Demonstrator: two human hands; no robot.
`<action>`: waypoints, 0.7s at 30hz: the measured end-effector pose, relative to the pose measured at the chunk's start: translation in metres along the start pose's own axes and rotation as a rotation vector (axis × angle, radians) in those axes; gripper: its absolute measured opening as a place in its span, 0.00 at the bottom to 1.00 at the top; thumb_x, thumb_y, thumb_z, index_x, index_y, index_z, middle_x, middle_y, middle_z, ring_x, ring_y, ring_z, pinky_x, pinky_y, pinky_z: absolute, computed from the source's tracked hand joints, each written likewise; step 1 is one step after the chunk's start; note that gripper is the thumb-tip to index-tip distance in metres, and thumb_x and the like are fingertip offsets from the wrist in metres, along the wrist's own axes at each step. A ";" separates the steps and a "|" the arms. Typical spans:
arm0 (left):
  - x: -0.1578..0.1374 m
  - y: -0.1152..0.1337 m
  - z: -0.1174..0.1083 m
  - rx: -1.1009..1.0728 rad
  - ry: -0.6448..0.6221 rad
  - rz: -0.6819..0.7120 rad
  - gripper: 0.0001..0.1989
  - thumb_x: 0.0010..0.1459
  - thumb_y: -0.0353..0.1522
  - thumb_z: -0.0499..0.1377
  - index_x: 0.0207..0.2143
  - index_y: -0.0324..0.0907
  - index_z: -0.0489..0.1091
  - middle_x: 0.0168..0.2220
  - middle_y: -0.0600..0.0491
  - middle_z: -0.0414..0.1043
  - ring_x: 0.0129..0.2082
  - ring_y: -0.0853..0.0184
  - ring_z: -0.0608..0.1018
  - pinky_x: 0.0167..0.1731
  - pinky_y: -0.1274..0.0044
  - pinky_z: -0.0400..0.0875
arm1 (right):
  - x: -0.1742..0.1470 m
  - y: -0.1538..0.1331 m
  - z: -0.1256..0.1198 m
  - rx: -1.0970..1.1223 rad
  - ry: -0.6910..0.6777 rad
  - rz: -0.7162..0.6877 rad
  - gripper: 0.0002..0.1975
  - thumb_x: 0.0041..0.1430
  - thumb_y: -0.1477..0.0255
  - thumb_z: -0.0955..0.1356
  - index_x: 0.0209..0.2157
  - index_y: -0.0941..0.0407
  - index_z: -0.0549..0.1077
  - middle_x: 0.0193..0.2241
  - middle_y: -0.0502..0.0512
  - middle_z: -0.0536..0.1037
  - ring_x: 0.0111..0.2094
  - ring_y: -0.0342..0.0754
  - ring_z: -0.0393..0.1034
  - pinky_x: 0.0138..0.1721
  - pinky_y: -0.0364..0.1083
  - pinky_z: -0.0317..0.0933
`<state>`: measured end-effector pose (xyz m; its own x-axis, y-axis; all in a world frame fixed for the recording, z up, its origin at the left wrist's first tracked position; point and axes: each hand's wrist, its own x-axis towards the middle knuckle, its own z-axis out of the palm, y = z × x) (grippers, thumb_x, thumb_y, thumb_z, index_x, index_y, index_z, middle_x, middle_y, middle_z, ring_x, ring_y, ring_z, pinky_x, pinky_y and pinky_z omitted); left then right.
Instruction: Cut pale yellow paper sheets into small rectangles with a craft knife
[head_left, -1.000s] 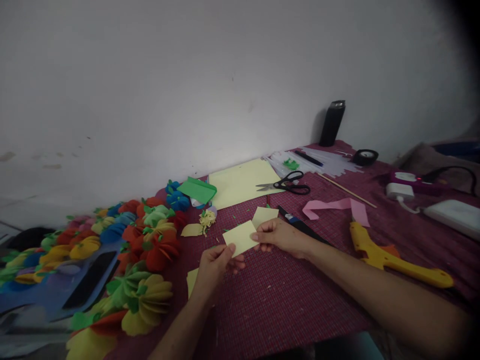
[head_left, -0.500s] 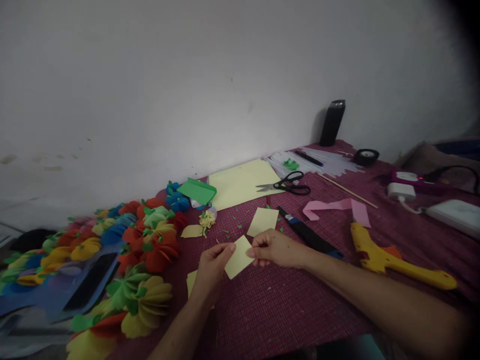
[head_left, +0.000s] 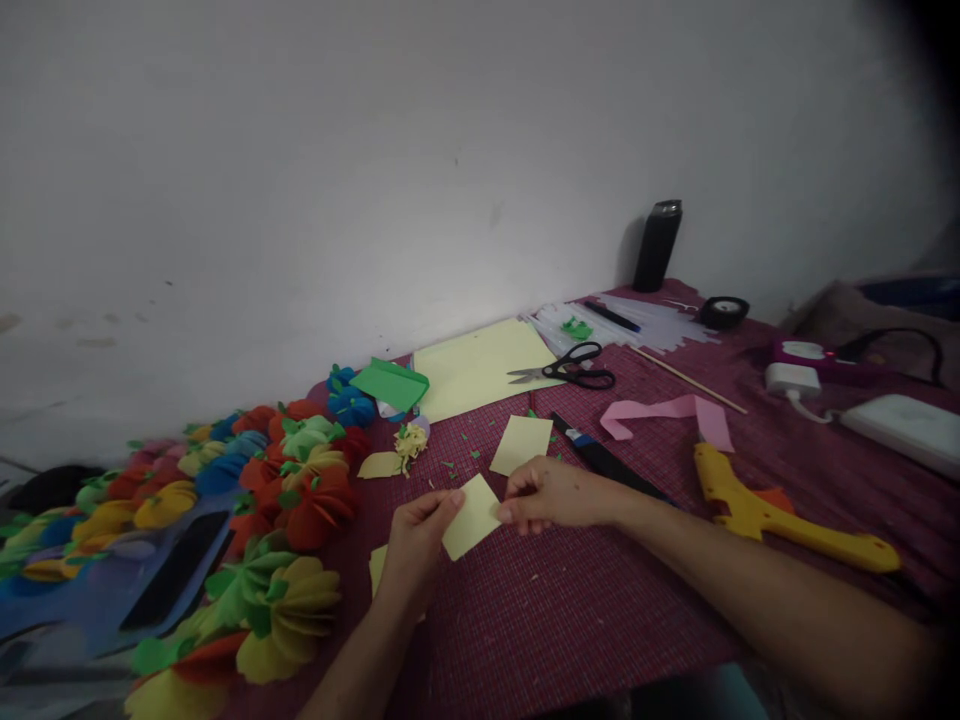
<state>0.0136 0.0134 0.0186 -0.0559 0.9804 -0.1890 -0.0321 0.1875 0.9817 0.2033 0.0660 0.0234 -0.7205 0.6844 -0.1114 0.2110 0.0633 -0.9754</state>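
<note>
A square of pale yellow paper [head_left: 472, 518] is held above the table between both hands. My left hand [head_left: 420, 535] pinches its left corner between thumb and fingers. At the right corner, my right hand [head_left: 538, 494] has thumb and fingers closed on the paper's edge. Another yellow paper square [head_left: 520, 445] lies flat just beyond my right hand. Partly covered by my left hand and wrist are more yellow paper pieces [head_left: 376, 566]. A curly yellow paper flower [head_left: 410, 445] and a yellow leaf-shaped piece [head_left: 379, 465] lie farther left.
Colourful paper pumpkins [head_left: 289, 610] crowd the left side. Black scissors [head_left: 574, 370] rest on a large yellow sheet [head_left: 480, 365]. To the right are a dark-handled tool [head_left: 611, 465], a pink strip [head_left: 660, 410], a yellow glue gun [head_left: 780, 525] and a white adapter [head_left: 904, 432]. A black bottle [head_left: 658, 248] stands behind.
The view has shifted slightly, so most things appear a little farther left. Both hands keep their hold on the yellow paper square, which has hardly moved.
</note>
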 end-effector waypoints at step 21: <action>-0.006 0.001 0.006 0.338 -0.195 0.059 0.13 0.49 0.38 0.56 0.23 0.36 0.71 0.17 0.58 0.61 0.18 0.75 0.60 0.17 0.83 0.52 | 0.003 0.000 0.008 -0.239 0.127 -0.152 0.09 0.50 0.70 0.63 0.25 0.60 0.71 0.19 0.48 0.68 0.22 0.39 0.59 0.22 0.38 0.52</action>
<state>0.0204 0.0078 0.0205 0.1437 0.9771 -0.1567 0.2974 0.1084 0.9486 0.1960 0.0626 0.0219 -0.6706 0.7383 0.0719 0.2671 0.3307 -0.9051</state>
